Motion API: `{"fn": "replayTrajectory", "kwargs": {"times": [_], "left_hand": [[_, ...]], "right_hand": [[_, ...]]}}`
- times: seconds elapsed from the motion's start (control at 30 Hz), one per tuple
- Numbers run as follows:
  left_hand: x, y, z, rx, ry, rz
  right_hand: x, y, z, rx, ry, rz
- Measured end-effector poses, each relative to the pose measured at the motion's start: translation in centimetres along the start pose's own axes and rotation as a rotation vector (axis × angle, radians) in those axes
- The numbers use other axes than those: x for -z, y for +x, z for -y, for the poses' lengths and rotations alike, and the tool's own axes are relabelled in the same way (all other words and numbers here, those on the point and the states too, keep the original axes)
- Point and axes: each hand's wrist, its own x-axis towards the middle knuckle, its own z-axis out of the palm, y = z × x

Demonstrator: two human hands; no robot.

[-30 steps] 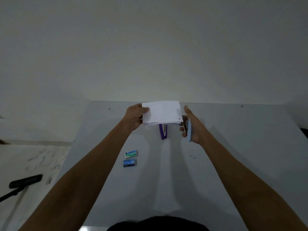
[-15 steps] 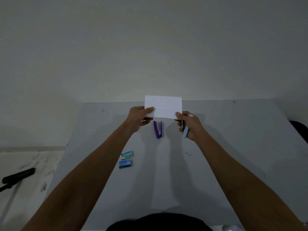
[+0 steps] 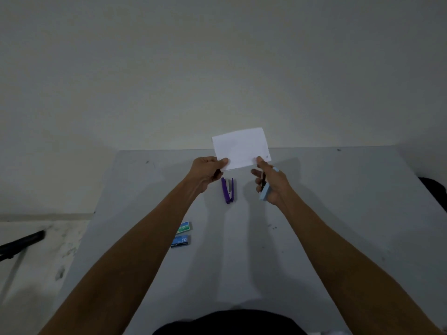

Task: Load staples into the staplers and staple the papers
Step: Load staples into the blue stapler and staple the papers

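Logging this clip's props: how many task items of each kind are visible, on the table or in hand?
Staplers: 2, the purple stapler on the table and the light blue stapler in the right hand.
Staple boxes: 2, green staple box and blue staple box.
Paper stack: 1, the papers, held by both hands.
Total: 5.

Overall light: pretty dim, flat and greyish, colours look washed out.
Brightest spot: the white rectangular sheet of paper, it stands out against everything else but isn't blown out.
Shadows: soft, faint ones on the pale grey matte tabletop, mostly under the bare forearms and beside the small purple plastic stapler. No hard edges, so the light seems diffuse.
Glare: none really.
Sharpness: soft and a bit smeary all over; the print on the small blue cardboard staple box is barely readable.
Distortion: wide-angle stretch, forearms balloon toward the bottom corners.
Edges: corners darker.
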Motion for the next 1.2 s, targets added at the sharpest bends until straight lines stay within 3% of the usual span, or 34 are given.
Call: {"fn": "replayTrajectory", "kwargs": {"times": [0.17, 0.43, 0.63, 0.8, 1.2], "left_hand": [[-1.5, 0.2, 0.8, -0.031, -0.017, -0.035], [-0.7, 0.0, -0.5, 0.065, -0.08, 0.06], [-1.3, 0.1, -0.4, 0.039, -0.131, 0.023], [-1.6, 0.2, 0.3, 0.039, -0.159, 0.0], [-1.6, -0.2, 0.0, -0.018, -0.137, -0.04]], "right_hand": [[-2.2, -0.5, -1.5, -0.001, -0.077, 0.103], [-1.4, 0.0, 0.7, 0.037, -0.208, 0.146], [-1.3, -0.6, 1.4, -0.129, -0.307, 0.264], [-1.9, -1.1, 1.0, -0.155, -0.176, 0.393], [-1.8, -0.6, 0.0, -0.063, -0.076, 0.356]]}}
